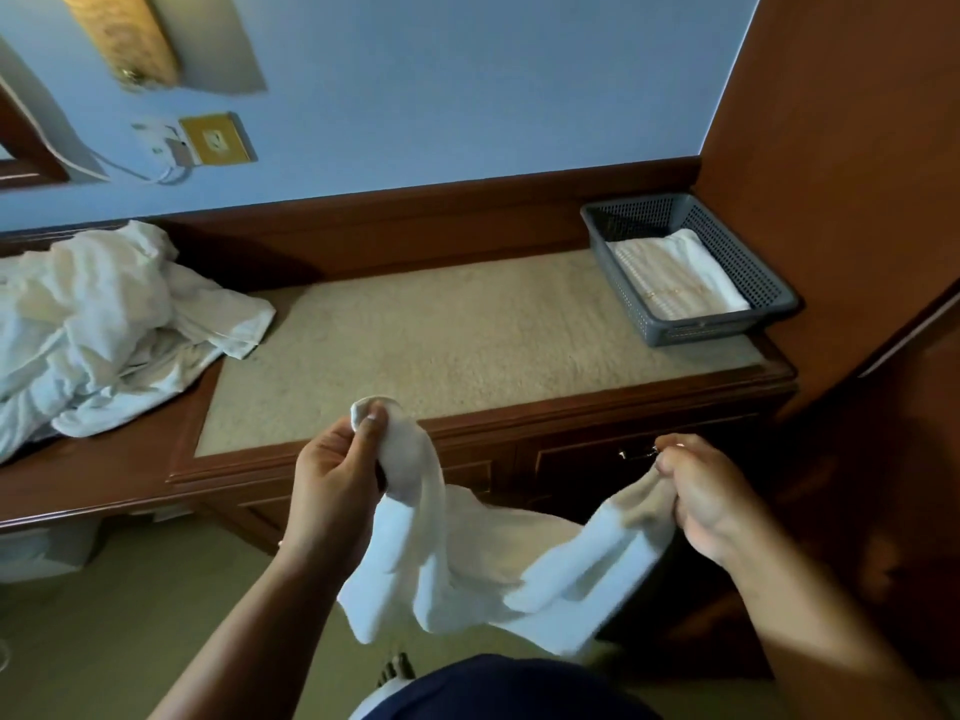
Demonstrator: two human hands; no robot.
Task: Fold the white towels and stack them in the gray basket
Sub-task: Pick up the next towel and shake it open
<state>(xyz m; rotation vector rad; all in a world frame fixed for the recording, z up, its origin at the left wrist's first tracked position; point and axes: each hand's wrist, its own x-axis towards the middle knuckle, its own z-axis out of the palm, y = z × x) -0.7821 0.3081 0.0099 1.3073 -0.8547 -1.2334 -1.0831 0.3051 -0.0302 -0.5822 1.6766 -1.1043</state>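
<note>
A white towel hangs slack between my hands in front of the wooden bench. My left hand pinches one corner of it, and my right hand grips the other corner. The gray basket stands at the bench's far right and holds a folded white towel. A heap of unfolded white towels lies on the left end of the bench.
The bench has a beige padded top with a wooden rim. A tall wooden cabinet rises on the right. On the wall at the left are a brass socket plate and white cables.
</note>
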